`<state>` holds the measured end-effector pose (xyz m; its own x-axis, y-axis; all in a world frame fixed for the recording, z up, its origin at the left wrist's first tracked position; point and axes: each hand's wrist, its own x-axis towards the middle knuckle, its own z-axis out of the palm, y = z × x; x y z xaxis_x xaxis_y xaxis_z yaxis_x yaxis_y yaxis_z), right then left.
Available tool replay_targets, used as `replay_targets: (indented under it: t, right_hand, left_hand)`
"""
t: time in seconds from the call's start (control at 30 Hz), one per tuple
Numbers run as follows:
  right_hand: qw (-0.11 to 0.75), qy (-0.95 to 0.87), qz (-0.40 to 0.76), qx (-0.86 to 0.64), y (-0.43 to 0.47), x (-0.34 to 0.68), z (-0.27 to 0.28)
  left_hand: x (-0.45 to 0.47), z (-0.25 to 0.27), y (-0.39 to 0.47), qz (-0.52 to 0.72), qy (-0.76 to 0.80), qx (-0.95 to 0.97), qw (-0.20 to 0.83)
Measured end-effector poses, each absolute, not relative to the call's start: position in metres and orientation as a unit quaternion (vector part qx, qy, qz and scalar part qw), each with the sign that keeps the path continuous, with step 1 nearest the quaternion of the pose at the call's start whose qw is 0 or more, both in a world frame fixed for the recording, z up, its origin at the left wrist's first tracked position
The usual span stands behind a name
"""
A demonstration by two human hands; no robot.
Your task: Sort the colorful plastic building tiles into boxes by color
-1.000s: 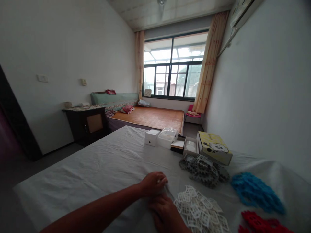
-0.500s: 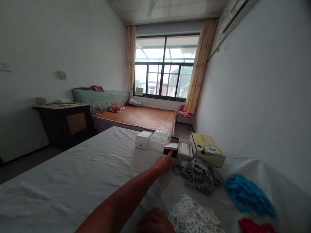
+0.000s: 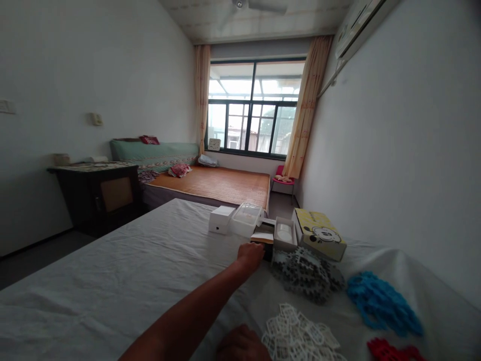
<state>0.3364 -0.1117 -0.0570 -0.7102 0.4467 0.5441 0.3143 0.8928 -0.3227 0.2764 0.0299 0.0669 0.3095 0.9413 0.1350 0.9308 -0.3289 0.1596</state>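
My left hand (image 3: 251, 256) reaches far forward over the sheet, its fingers closed on the near left edge of a small black open box (image 3: 267, 239). A white and tan piece (image 3: 262, 236) lies in that box. Beside it are a clear plastic container (image 3: 248, 216) on the left and a light open box with a white item inside (image 3: 285, 233) on the right. Low in the view, my right hand (image 3: 244, 343) is curled next to a pile of white flat openwork pieces (image 3: 298, 333); whatever its fingers may hold is hidden.
A white box (image 3: 221, 219) stands left of the container, and a yellow cartoon box (image 3: 319, 234) at the right. Grey toothed pieces (image 3: 310, 276), blue pieces (image 3: 383, 303) and red pieces (image 3: 394, 349) form piles. Beyond the white sheet (image 3: 131, 281) stands a bed (image 3: 221, 181).
My left hand has gone from a pointing finger at the black box to a grip on its edge. The black box has slid toward me, out from between its neighbours. My right hand stays low.
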Motion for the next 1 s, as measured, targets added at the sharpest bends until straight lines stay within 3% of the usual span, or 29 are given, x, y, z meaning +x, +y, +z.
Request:
replay_targets:
  t: [0.33,0.6,0.93,1.0]
  right_hand:
    - [0.307,-0.901,0.164,-0.260,-0.163,0.337,0.027]
    - [0.280,-0.900,0.116,-0.315,-0.184,0.336,0.032]
    - [0.217,-0.914,0.032,-0.341,-0.217,0.326,0.049]
    - [0.237,-0.913,0.017,-0.333,-0.228,0.327,0.053]
  left_hand:
    - [0.212,0.073,-0.081,0.082,0.542,0.837,-0.003]
    - [0.181,0.068,-0.146,0.070,0.510,0.857,-0.008]
    - [0.184,0.087,-0.156,0.075,0.503,0.861,-0.016]
    - [0.173,0.083,-0.166,0.075,0.502,0.862,-0.014]
